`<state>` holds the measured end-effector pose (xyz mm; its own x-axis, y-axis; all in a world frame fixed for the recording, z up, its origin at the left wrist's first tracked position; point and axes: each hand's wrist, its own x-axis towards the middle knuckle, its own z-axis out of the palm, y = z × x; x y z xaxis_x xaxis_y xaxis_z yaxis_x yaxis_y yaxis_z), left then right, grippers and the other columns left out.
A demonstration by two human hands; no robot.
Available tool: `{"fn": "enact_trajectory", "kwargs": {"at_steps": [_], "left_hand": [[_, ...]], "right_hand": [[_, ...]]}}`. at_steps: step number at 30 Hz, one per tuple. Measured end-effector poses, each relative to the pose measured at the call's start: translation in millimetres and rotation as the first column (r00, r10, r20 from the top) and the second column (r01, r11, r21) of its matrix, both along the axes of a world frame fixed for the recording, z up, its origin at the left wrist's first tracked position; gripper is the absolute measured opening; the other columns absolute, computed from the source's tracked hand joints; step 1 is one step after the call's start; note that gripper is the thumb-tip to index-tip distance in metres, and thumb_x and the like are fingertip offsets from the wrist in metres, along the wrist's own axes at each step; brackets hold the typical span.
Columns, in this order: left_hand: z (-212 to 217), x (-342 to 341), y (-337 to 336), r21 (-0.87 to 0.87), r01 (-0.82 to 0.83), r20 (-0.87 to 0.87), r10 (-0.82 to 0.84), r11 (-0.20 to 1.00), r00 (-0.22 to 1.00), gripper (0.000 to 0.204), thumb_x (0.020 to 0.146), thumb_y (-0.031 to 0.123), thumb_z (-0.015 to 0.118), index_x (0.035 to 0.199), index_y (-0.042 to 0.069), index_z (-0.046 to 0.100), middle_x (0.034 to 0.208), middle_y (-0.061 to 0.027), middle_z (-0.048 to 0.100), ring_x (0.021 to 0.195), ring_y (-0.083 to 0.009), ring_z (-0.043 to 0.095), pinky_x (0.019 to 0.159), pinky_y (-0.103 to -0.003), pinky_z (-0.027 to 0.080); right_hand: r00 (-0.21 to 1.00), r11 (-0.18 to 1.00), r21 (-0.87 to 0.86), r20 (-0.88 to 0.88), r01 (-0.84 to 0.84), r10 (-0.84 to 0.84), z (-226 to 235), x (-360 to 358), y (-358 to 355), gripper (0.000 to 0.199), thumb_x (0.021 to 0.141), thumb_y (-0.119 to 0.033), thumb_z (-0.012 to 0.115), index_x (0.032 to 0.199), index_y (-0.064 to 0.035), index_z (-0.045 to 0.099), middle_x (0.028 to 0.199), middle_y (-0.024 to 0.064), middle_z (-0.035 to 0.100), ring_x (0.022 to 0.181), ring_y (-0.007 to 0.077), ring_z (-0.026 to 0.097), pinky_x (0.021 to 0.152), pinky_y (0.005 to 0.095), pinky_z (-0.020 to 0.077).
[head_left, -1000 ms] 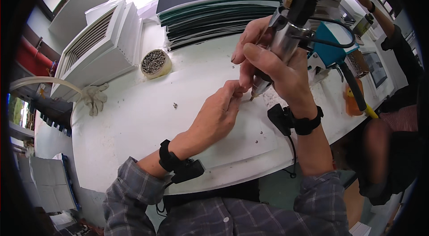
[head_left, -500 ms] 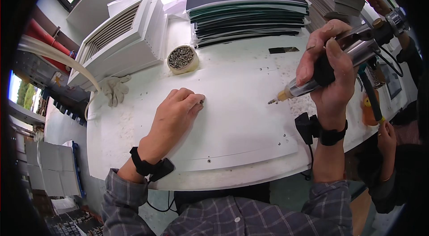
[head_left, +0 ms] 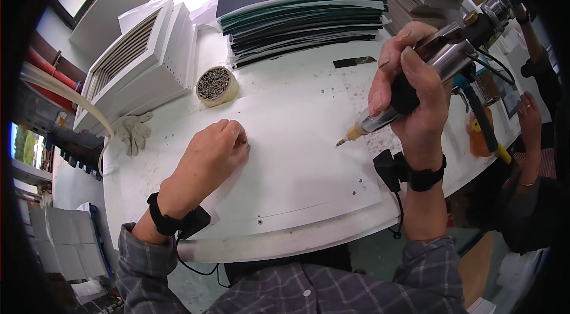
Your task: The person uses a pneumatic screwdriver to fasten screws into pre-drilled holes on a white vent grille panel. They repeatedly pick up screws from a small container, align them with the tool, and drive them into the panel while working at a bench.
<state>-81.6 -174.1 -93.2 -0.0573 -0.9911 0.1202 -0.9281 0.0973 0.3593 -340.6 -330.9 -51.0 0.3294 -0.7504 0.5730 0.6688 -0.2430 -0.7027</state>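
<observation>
My right hand (head_left: 423, 97) is wrapped round a silver power screwdriver (head_left: 373, 121), tilted so its tip points down and left over a white panel (head_left: 297, 177). A bit shows at the tip, just above the panel as far as I can see. Over the panel's left half is my left hand (head_left: 208, 156), its fingers curled and pressed together. Whatever lies in its fingertips is hidden. Beyond that hand stands a round tub (head_left: 230, 95) filled with small metal screws (head_left: 214, 83). Small holes show near the panel's edges.
A white louvred vent (head_left: 142, 55) stands at the far left, with a pale glove (head_left: 135, 133) before it. At the back lies a stack of dark green sheets (head_left: 306, 26), with a small black strip (head_left: 354, 62) before it. Another person's hand (head_left: 528, 115) is at the right, near a black-handled tool (head_left: 480, 115).
The whole view has shifted, moving the bench leftward in the picture. The small metal piece seen at my left fingertips no longer shows. My right hand still grips the screwdriver.
</observation>
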Motion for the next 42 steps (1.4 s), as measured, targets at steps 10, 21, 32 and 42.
{"fn": "enact_trajectory", "kwargs": {"at_steps": [10, 21, 32, 42], "left_hand": [[-11, 2, 5, -0.02, -0.023, 0.011, 0.023, 1.0, 1.0, 0.016, 0.089, 0.003, 0.067, 0.09, -0.001, 0.052, 0.089, -0.0148, 0.063, 0.083, -0.0342, 0.062, 0.075, -0.04, 0.05], [-14, -3, 13, -0.122, 0.007, 0.166, 0.014, 0.992, 0.986, 0.019, 0.081, -0.001, 0.069, 0.091, 0.001, 0.053, 0.087, -0.0127, 0.061, 0.083, -0.031, 0.063, 0.074, -0.038, 0.053], [-9, -31, 10, 0.002, 0.003, -0.404, -0.002, 1.0, 0.915, 0.017, 0.087, -0.002, 0.066, 0.092, 0.002, 0.051, 0.091, -0.0085, 0.063, 0.078, -0.0176, 0.063, 0.073, -0.03, 0.053], [-36, -71, -8, 0.188, 0.179, -0.963, 0.146, 0.966, 0.226, 0.02, 0.098, 0.008, 0.066, 0.109, 0.007, 0.048, 0.107, -0.0039, 0.056, 0.091, -0.01, 0.057, 0.084, -0.028, 0.051]], "right_hand": [[1.0, 1.0, -0.008, -0.015, 0.021, -0.021, -1, 1, 0, 0.02, 0.094, -0.015, 0.062, 0.106, 0.0, 0.058, 0.08, 0.0117, 0.064, 0.05, 0.0173, 0.065, 0.044, 0.029, 0.0532], [1.0, 1.0, -0.022, -0.013, 0.011, -0.011, -3, 3, 2, 0.019, 0.095, -0.016, 0.062, 0.105, -0.0001, 0.058, 0.08, 0.0111, 0.064, 0.05, 0.0167, 0.065, 0.043, 0.03, 0.0542], [0.996, 0.999, 0.037, 0.089, -0.018, 0.014, -2, 2, 4, 0.022, 0.096, -0.015, 0.059, 0.11, 0.0008, 0.053, 0.082, 0.0127, 0.062, 0.049, 0.0171, 0.062, 0.044, 0.0314, 0.0539], [0.97, 0.985, -0.036, 0.168, -0.169, 0.173, -5, -7, 0, 0.018, 0.108, -0.019, 0.04, 0.118, -0.0056, 0.046, 0.096, 0.0044, 0.056, 0.051, 0.0078, 0.048, 0.044, 0.0264, 0.0478]]}}
